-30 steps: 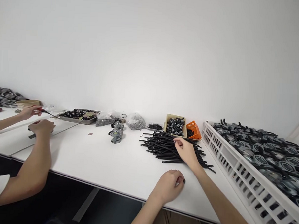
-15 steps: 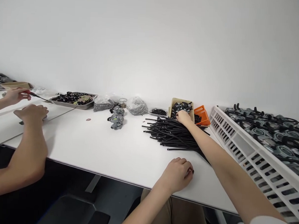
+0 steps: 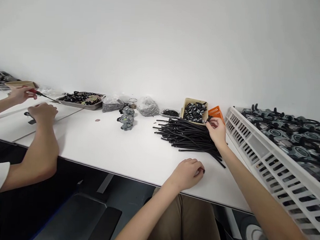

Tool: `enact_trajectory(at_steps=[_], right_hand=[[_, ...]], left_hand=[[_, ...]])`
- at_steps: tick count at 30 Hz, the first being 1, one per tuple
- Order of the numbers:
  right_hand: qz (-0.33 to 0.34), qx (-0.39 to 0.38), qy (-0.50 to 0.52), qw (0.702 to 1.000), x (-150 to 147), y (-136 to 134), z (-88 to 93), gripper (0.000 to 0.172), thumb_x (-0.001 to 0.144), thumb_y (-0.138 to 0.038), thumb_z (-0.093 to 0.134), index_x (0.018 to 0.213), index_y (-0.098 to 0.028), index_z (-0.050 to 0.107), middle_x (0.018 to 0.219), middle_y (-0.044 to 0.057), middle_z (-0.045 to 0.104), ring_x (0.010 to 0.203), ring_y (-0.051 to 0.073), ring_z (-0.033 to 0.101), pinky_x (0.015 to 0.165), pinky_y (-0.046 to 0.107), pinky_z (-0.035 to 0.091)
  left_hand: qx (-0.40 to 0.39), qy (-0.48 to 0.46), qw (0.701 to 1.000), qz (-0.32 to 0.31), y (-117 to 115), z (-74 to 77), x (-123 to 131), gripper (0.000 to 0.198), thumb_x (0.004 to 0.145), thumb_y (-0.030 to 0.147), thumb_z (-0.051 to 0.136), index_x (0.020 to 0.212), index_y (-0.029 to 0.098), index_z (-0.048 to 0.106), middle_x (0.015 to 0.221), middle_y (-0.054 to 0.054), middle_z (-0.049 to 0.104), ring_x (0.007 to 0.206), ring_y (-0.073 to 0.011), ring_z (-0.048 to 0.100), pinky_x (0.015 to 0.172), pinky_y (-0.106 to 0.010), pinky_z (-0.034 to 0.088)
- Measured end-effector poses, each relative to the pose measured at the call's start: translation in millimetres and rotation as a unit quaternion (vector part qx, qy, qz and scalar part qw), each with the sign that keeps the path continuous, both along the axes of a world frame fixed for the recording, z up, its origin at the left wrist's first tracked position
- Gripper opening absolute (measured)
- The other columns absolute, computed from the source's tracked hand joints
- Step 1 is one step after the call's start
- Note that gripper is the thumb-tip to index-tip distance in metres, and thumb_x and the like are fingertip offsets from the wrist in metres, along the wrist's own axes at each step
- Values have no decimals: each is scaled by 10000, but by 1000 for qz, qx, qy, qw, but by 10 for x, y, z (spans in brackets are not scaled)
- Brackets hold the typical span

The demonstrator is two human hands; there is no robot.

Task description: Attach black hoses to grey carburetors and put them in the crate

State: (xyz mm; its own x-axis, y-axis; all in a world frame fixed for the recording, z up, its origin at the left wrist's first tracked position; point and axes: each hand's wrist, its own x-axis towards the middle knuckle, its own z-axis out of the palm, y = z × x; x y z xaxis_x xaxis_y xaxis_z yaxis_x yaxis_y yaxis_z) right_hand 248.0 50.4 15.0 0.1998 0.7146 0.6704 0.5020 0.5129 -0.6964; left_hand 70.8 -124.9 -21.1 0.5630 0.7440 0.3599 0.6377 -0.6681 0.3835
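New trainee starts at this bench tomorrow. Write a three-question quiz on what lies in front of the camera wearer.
1. True or false: the wearer's left hand rests curled on the white table.
2. The wearer's right hand is at which? A the pile of thin black tubes; B the flat metal tray; C the clear plastic bags.
3. What colour is the small slatted plastic basket beside the tan box of small grey parts?
Key: 1 true; 2 A; 3 orange.
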Motion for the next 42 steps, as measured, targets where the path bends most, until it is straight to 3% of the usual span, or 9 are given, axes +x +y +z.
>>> enact_trajectory(at_steps=[5, 9, 14, 19, 23, 29, 33, 37, 42], right_hand=[[-48, 8, 31, 998, 259, -330, -256, 303, 756, -348, 654, 1003, -181, 605, 905, 83, 706, 828, 216, 672, 805, 393, 538], [-71, 17, 23, 997, 294, -376, -273, 319, 778, -340, 619, 1049, -172, 631, 932, 101, 719, 823, 227, 675, 819, 413, 542], [-66, 34, -50, 996, 235, -394, -251, 294, 808, -331, 590, 1052, -181, 652, 934, 100, 719, 807, 228, 658, 823, 414, 538], [-57, 64, -96, 992, 192, -440, -250, 269, 828, -319, 570, 1041, -180, 658, 897, 93, 708, 790, 222, 644, 798, 389, 545], [-54, 63, -96, 992, 177, -459, -243, 270, 833, -314, 568, 1045, -172, 656, 896, 101, 705, 775, 219, 644, 783, 386, 549], [-56, 57, -100, 992, 174, -472, -234, 261, 833, -311, 571, 1041, -175, 652, 888, 95, 703, 765, 216, 645, 784, 386, 549], [-54, 62, -98, 992, 176, -472, -232, 249, 833, -306, 572, 1032, -178, 651, 879, 89, 704, 753, 214, 642, 774, 385, 549], [-51, 71, -100, 991, 166, -477, -221, 252, 841, -315, 566, 1033, -176, 650, 870, 89, 704, 753, 216, 638, 771, 386, 548], [-47, 67, -108, 991, 149, -506, -199, 253, 845, -318, 556, 1039, -186, 650, 869, 80, 695, 758, 211, 632, 787, 383, 540]], left_hand=[[43, 81, 995, 32, 132, 96, -234, 183, 929, 267, 449, 987, 213, 615, 963, -39, 686, 945, -188, 623, 862, -299, 472], [52, 145, 974, 169, 579, 215, -891, 176, 917, 295, 469, 962, 184, 597, 993, -101, 681, 995, -235, 622, 889, -347, 466], [44, 160, 872, 460, 994, 381, -1856, 394, 961, 403, 328, 1158, 96, 478, 1060, -208, 644, 996, -340, 633, 772, -423, 510], [11, 160, 790, 591, 1059, 351, -2314, 533, 928, 486, 376, 1242, 55, 398, 1135, -244, 608, 982, -370, 650, 744, -437, 522], [-16, 166, 769, 618, 1072, 289, -2436, 548, 925, 504, 395, 1228, 48, 417, 1122, -261, 612, 975, -367, 661, 745, -425, 515], [-53, 192, 768, 609, 1025, 289, -2569, 514, 945, 472, 390, 1235, 53, 456, 1106, -267, 630, 999, -368, 656, 758, -417, 497], [-75, 219, 782, 579, 962, 347, -2523, 433, 969, 443, 405, 1192, 95, 535, 1076, -167, 669, 960, -270, 669, 799, -401, 502], [-52, 241, 811, 531, 826, 489, -2252, 396, 973, 387, 363, 1100, 86, 587, 1002, -170, 699, 904, -296, 685, 739, -391, 505], [7, 256, 870, 421, 474, 713, -1593, 379, 953, 407, 334, 978, 164, 623, 934, -145, 721, 813, -296, 697, 650, -326, 467]])
